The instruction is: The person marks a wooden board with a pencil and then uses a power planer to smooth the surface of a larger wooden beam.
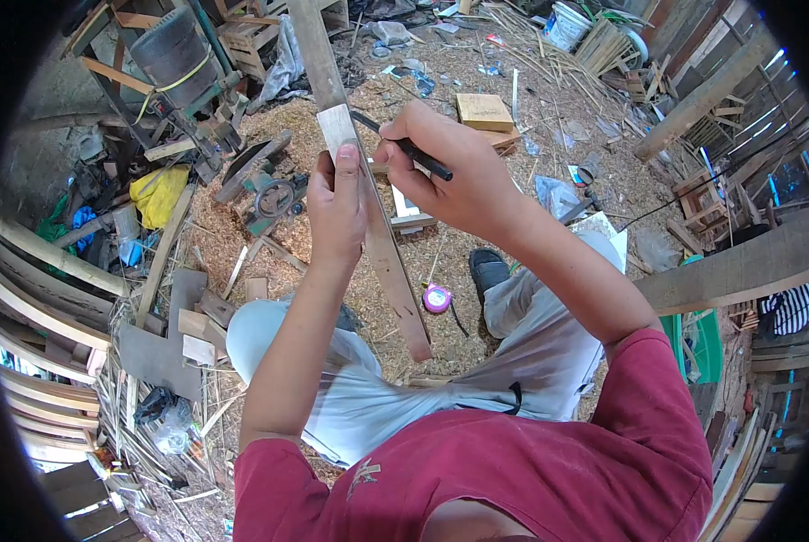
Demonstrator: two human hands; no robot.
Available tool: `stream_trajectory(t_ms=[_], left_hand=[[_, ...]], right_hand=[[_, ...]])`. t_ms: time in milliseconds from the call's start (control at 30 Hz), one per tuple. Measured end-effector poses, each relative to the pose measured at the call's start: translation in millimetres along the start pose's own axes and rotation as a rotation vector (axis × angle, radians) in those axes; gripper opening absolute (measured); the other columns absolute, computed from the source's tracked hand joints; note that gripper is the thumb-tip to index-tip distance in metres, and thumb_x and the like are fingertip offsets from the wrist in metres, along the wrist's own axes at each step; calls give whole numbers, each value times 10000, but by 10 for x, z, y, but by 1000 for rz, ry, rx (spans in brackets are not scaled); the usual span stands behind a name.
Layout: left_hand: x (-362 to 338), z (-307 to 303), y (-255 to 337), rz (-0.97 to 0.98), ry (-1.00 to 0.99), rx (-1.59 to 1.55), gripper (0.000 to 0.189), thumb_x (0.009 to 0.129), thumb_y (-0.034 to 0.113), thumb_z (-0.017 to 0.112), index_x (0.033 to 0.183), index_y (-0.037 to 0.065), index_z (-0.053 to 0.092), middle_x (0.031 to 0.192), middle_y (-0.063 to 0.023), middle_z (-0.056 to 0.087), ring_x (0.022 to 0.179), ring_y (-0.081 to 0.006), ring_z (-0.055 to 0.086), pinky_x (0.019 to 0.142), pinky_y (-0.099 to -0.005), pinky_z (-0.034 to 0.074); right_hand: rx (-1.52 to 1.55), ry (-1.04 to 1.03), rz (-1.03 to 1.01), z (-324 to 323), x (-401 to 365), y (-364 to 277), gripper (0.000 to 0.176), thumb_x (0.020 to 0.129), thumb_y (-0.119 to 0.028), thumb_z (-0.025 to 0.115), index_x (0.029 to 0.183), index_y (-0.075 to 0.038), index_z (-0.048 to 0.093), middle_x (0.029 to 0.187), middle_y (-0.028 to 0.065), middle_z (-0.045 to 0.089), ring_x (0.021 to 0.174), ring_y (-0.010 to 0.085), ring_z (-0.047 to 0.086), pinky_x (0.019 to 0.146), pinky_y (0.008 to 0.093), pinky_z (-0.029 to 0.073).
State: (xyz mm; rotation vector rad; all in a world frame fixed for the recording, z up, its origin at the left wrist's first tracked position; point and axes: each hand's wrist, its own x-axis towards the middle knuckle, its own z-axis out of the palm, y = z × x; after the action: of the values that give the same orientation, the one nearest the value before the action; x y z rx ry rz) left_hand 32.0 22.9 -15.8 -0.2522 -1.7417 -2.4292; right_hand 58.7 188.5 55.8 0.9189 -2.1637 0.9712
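Observation:
My left hand [336, 212] is closed around a long narrow wooden board [389, 271], which slants from the top of the view down between my knees. Under the left thumb, a short pale wood piece [336, 126] lies flat across the board's face. Pinched in my right hand [458, 172] is a black pen [427, 161]. Its front end points at the board's right edge, close beside the pale piece. A pink tape measure [437, 298] lies on the ground between my feet, right of the board's lower end.
Wood shavings cover the ground. Small wooden blocks [484, 112] lie ahead, and a machine with a handwheel [274, 197] stands to the left. Offcuts [201, 327] sit by my left knee. A thick beam [738, 271] juts in at right, above a green container [707, 348].

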Motion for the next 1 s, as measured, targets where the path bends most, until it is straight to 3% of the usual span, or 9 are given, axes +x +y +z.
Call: stream_trajectory(t_ms=[200,333,433,567,667,767,800,900,1000], left_hand=[[21,-69,3,-47,36,23,400,1086,423,582,1118,25,607,941,-7,612,843,-62,514,743,-252,440],[82,-147,-26,-16,98,58,416,1090,415,575,1137,7,641,962,-9,627,852,-73,523,769,-262,446],[99,-188,11,5,111,65,453,1073,460,591,1094,10,644,940,-3,611,834,-76,516,755,-260,443],[143,-273,-9,15,115,104,512,1042,523,617,1044,11,636,922,-6,596,804,-80,511,736,-262,448],[181,-299,-50,8,131,43,544,1033,534,626,1099,-6,620,934,-19,604,818,-85,541,733,-256,461],[182,-310,9,-28,118,46,507,1057,519,580,1169,25,609,878,-18,620,749,-94,601,656,-264,514],[199,-319,0,-20,121,26,497,1055,528,577,1131,38,612,840,-22,609,697,-105,595,604,-272,512],[227,-352,-1,-51,128,-23,644,1004,549,664,1216,-51,563,981,-57,631,854,-112,597,759,-278,513],[299,-428,-10,-25,128,36,657,1003,546,668,1220,-65,555,991,-69,642,860,-124,615,767,-283,522]], right_hand=[[-48,-130,-28,2,-275,-179,190,865,2,692,1029,-38,604,883,121,623,814,342,630,712,433,502],[11,-283,-69,-2,-754,-409,277,806,32,714,1052,-25,598,883,99,620,794,339,618,717,439,478],[107,-374,23,-2,-1084,-617,279,738,-78,741,914,-74,525,788,71,570,760,308,592,718,420,444],[249,-446,79,-31,-1466,-804,437,696,45,752,1088,-16,566,819,84,593,730,296,595,688,411,442],[273,-476,124,-46,-1682,-916,432,705,27,760,1088,-16,565,802,69,581,724,291,596,693,412,443],[315,-503,167,-110,-1797,-929,422,721,2,763,1095,-24,569,805,64,583,727,288,596,701,419,444],[326,-515,178,-128,-1812,-930,417,729,-8,764,1098,-27,570,807,62,584,729,287,596,704,422,445],[336,-551,202,-166,-1809,-944,320,747,-70,741,974,-53,516,824,88,584,780,320,600,751,434,456],[319,-660,178,-166,-1863,-968,311,758,-83,752,936,-65,497,805,93,584,766,319,604,740,434,457]])
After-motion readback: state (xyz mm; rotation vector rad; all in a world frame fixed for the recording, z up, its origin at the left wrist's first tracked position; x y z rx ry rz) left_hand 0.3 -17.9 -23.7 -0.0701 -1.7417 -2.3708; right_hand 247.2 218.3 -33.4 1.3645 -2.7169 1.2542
